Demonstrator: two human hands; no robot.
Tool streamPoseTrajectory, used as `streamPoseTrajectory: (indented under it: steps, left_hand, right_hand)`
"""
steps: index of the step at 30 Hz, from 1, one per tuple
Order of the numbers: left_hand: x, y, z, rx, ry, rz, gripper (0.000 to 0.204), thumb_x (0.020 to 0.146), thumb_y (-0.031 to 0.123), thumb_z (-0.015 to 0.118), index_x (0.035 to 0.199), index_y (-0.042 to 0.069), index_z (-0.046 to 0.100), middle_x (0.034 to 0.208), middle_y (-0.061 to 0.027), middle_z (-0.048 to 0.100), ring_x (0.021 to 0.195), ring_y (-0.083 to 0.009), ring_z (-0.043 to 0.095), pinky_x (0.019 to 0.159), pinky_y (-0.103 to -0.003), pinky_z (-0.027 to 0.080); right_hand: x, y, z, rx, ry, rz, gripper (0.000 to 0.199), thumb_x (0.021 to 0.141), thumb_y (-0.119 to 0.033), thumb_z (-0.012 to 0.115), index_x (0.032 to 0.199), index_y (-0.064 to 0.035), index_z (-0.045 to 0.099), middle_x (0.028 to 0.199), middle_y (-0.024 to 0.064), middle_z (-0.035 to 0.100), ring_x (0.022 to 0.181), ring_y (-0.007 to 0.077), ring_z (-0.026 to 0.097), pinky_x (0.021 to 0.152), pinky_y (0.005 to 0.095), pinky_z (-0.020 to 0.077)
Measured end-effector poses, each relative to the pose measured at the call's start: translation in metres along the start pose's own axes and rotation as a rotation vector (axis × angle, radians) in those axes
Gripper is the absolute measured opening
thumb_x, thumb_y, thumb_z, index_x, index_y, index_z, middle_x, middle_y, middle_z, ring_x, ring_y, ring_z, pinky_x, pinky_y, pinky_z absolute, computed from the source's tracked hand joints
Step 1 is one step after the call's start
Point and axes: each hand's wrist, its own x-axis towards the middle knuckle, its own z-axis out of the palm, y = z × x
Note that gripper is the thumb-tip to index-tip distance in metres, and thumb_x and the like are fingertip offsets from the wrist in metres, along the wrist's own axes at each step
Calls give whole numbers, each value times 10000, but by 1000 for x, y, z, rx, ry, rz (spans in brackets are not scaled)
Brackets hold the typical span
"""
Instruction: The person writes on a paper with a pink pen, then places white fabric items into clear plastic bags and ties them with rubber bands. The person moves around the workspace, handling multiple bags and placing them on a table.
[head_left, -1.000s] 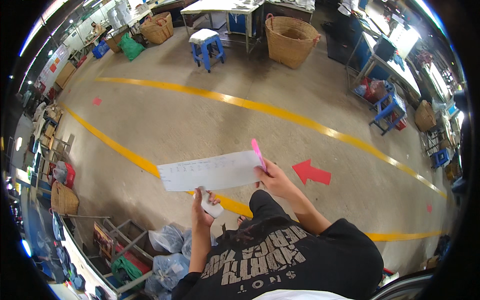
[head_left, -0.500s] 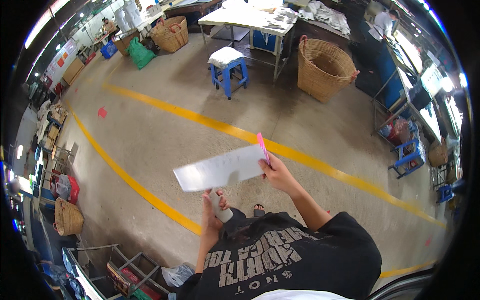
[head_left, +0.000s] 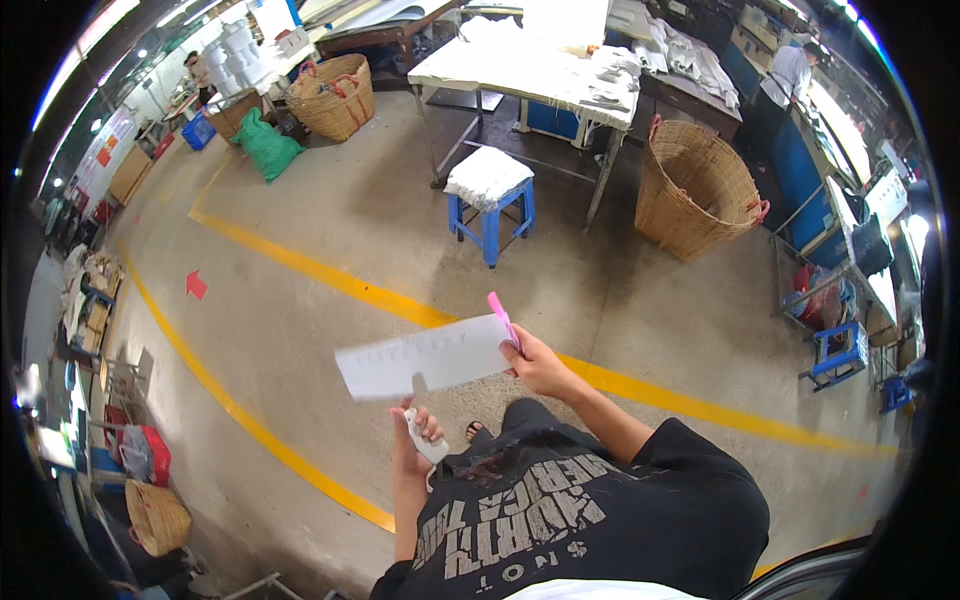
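My right hand [head_left: 540, 364] is closed, fingers and thumb gripping one end of a long white paper sheet [head_left: 430, 352]. At that gripped end a bright pink strip [head_left: 497, 307] sticks up past the sheet. The sheet is tilted and carries faint marks. My left hand [head_left: 404, 448] is wrapped round a small, pale, flat-sided object [head_left: 428, 442], whose kind I cannot make out. It is just below the sheet's left half, where a small dark shadow falls on the paper. Both hands are above the concrete floor, in front of my body.
Ahead stands a blue stool [head_left: 488, 228] with a white padded top, before a white-topped table [head_left: 480, 62]. A wicker basket [head_left: 690, 195] is to its right. Yellow lines [head_left: 300, 262] cross the floor. A person [head_left: 787, 78] stands far right; a green sack [head_left: 268, 150] lies far left.
The stool, table and large basket now appear nearer and lower in view. The sheet has shifted slightly left, with its marked face showing more plainly. Both hands keep their holds.
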Motion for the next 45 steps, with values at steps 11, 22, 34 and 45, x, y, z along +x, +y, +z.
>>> streamPoseTrajectory:
  steps: [11, 22, 34, 45]
  left_hand:
    - [357, 155, 45, 61, 234, -242, 589, 1013, 600, 598, 668, 150, 440, 588, 10, 353, 555, -128, 388, 514, -285, 347]
    - [633, 301, 81, 164, 501, 74, 330, 1093, 428, 520, 965, 125, 552, 745, 28, 512, 525, -107, 434, 463, -292, 374]
    - [1018, 448, 145, 397, 327, -268, 270, 1084, 356, 532, 986, 107, 567, 852, -13, 607, 568, -142, 463, 488, -323, 396]
    - [1247, 415, 288, 410, -124, -493, 273, 1114, 306, 500, 1029, 61, 583, 948, -15, 603, 657, -127, 488, 557, -304, 419]
  right_hand:
    - [329, 19, -50, -48, -69, 310, 295, 1099, -198, 491, 1348, -46, 536, 889, 25, 593, 718, 131, 588, 701, 309, 522]
    - [700, -43, -80, -472, -168, 244, 299, 1064, -294, 455, 1239, -97, 595, 1017, 194, 706, 931, 344, 669, 838, 469, 499]
    - [899, 28, -155, -622, 507, 617, 334, 983, -325, 531, 1163, -137, 742, 1078, 181, 757, 1043, 370, 717, 919, 483, 543]
    - [915, 13, -324, -310, 1311, 582, 232, 1005, -222, 569, 1072, -61, 723, 872, 162, 742, 818, 287, 739, 756, 416, 570]
